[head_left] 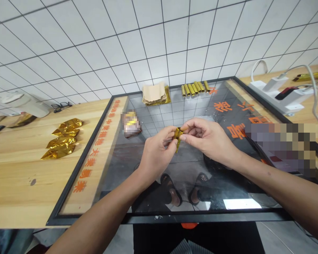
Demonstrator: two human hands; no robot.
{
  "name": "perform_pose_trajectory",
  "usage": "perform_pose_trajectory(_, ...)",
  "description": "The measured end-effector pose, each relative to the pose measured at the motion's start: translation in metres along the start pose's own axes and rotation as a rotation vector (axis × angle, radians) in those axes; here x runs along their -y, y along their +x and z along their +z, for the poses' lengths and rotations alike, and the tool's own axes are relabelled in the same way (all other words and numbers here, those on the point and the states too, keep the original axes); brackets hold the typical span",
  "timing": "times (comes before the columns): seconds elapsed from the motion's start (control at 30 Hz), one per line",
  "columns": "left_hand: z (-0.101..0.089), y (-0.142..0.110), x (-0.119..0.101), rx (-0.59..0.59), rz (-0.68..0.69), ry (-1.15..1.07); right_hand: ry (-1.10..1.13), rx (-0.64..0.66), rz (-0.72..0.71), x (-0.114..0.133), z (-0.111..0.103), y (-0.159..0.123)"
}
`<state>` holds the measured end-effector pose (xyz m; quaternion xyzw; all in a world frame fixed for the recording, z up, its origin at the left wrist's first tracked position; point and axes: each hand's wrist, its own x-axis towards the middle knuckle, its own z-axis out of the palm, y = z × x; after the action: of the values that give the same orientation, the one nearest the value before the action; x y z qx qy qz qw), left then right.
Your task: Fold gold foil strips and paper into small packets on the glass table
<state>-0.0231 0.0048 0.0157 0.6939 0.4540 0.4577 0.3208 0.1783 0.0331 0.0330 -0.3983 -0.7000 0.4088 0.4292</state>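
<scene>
Above the glass panel (153, 162), my left hand (159, 150) and my right hand (205, 137) meet at a small piece of folded gold foil paper (178, 135). Both hands pinch it between thumb and fingers, the left from its left side and the right at its upper right edge. Part of the foil hangs below the fingertips. Beyond my hands lies a stack of paper sheets (154, 93), tan on top with gold showing beneath. To its right, several narrow gold rolls (194, 89) lie side by side in a row.
Several folded gold foil shapes (65, 139) lie on the wooden table (13, 176) at left. A blurred packet (131, 124) rests on the glass. At right are a white power strip (281, 95) with cables and a blurred flat item (281, 148). A white lidded container (26, 104) stands far left by the tiled wall.
</scene>
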Motion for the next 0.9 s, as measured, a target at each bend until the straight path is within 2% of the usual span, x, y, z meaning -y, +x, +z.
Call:
perform_pose_trajectory(0.63,0.0012,0.0019,-0.0017,0.021,-0.062,-0.172,0.000,-0.019,-0.031,-0.0019,0.0003,-0.0006)
perform_pose_trajectory(0.9,0.0024,0.0014,-0.0005,0.032,-0.088,-0.209,-0.068,-0.004,-0.065,-0.0027,-0.0020,-0.0013)
